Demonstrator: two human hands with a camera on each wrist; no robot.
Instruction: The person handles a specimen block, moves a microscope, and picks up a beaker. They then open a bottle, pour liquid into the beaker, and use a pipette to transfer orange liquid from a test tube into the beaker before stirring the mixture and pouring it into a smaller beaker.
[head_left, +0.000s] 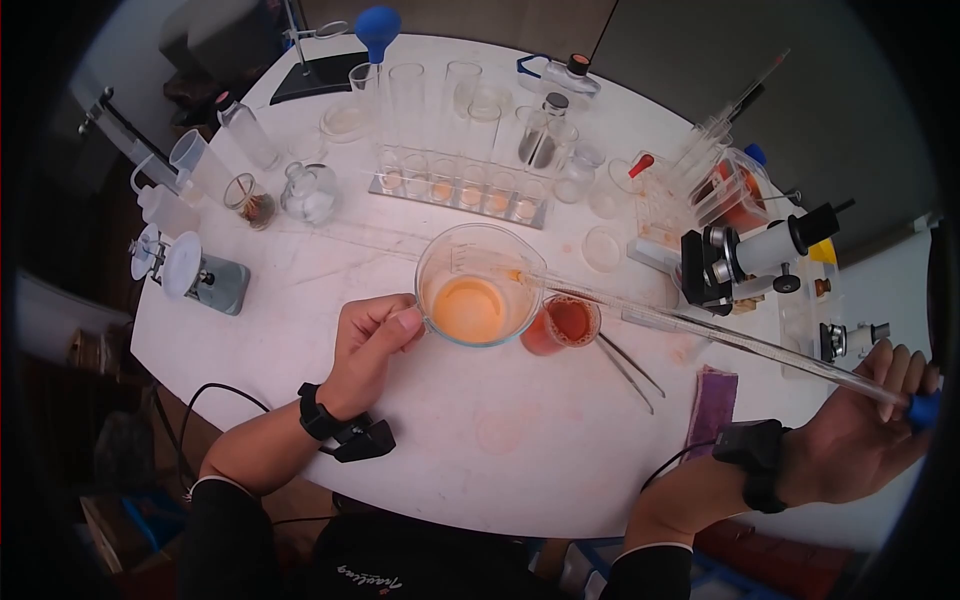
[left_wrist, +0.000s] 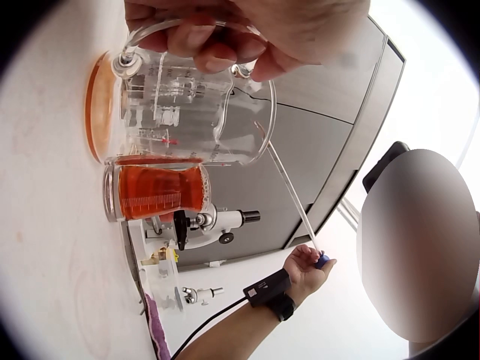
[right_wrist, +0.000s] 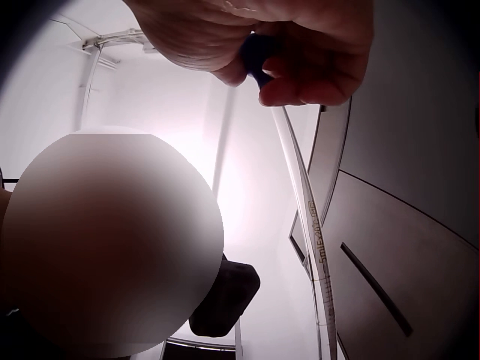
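Note:
My left hand [head_left: 372,345] grips the handle of a clear glass measuring cup [head_left: 440,265], which has a shallow layer of pale orange liquid [head_left: 468,312] at the bottom. Far to the right, my right hand [head_left: 860,450] holds a long graduated glass pipette [head_left: 740,347] by its upper end, where a blue rubber bulb [right_wrist: 259,54] sits. The pipette slants across the table, its tip at the cup's mouth in the left wrist view. Close beside the cup stands a small beaker [left_wrist: 157,191] of red-orange liquid. Tweezers [head_left: 628,372] lie right of this beaker.
Behind the cup is a rack [head_left: 460,205] of glass tubes. A microscope [head_left: 745,262] stands at the right, near a folded purple cloth [head_left: 713,405]. On the left are an alcohol lamp-like glass bottle [head_left: 310,195], a small balance [head_left: 182,265] and a wash bottle [head_left: 165,208].

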